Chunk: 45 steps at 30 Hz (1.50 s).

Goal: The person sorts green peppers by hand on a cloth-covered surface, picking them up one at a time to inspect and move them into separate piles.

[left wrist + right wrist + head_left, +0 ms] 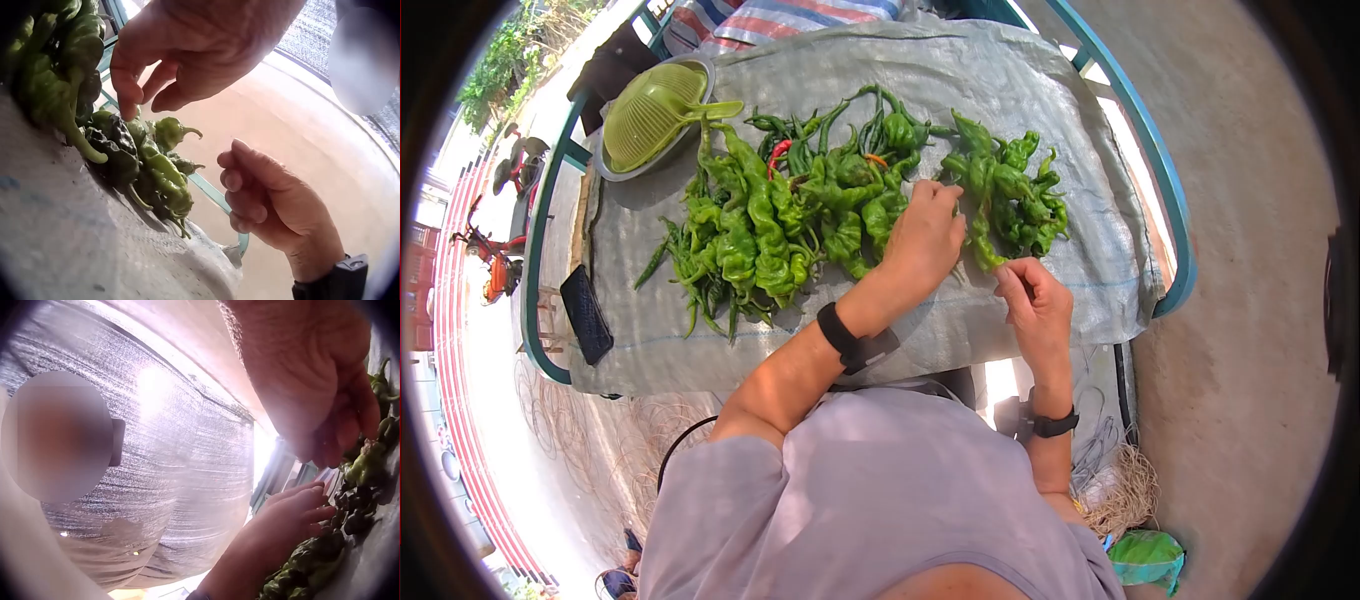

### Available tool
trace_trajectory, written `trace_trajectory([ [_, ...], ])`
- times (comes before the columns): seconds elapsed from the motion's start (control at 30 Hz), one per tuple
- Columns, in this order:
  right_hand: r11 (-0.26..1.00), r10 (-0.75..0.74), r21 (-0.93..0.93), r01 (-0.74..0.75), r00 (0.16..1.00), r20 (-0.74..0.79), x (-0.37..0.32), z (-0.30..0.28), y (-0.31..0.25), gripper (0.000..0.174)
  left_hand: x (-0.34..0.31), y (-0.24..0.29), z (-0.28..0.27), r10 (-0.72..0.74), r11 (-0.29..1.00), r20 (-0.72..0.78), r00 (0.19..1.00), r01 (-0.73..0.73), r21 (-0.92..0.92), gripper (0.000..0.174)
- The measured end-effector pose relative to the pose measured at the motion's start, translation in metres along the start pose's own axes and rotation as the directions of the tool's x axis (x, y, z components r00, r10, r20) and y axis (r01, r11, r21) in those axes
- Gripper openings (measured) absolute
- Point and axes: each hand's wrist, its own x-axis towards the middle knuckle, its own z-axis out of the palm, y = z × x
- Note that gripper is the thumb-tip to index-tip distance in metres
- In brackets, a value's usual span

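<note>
Wearing a lilac shirt (880,490), leaning over grey woven sheeting (1000,90). Facing a large heap of wrinkled green chillies (760,235), a smaller heap (1015,195) right of it, a green colander (650,115) far left. Touching the smaller heap's edge with the left hand (925,235), fingers loosely spread. Holding the right hand (1032,300) just beside it, fingers curled, thumb on forefinger, pinching nothing visible.

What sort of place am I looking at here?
Probably an outdoor yard or roadside spot: sunlit bare ground, a red motorbike, and wrinkled green chilli peppers heaped on a grey woven tarp.
</note>
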Motion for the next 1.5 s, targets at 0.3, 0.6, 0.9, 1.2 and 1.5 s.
trace_trajectory([
  [0.3,1.0,-0.018,-0.025,0.019,0.998,0.065,0.004,0.0,0.004,0.013,0.048,-0.024,-0.021,0.082,0.648,0.008,0.997,-0.06,0.759,0.039],
  [0.6,0.991,-0.067,-0.105,0.077,0.993,0.099,0.006,-0.006,0.015,0.011,0.082,-0.013,-0.013,-0.298,0.474,0.131,0.946,0.028,0.88,0.035],
  [0.9,1.0,-0.016,-0.026,0.017,0.998,0.058,0.007,-0.005,0.02,0.01,0.065,-0.006,-0.037,0.14,0.815,-0.224,0.964,0.016,0.579,0.027],
  [1.2,0.959,-0.086,0.262,0.108,0.992,-0.094,0.023,0.019,-0.01,0.033,0.014,0.031,-0.061,-0.257,0.826,0.224,0.94,0.334,-0.454,0.03],
  [1.5,0.994,-0.054,0.093,0.058,0.998,-0.039,0.017,0.03,0.0,0.016,-0.018,0.015,-0.066,-0.332,0.717,0.444,0.832,0.528,-0.454,0.03],
])
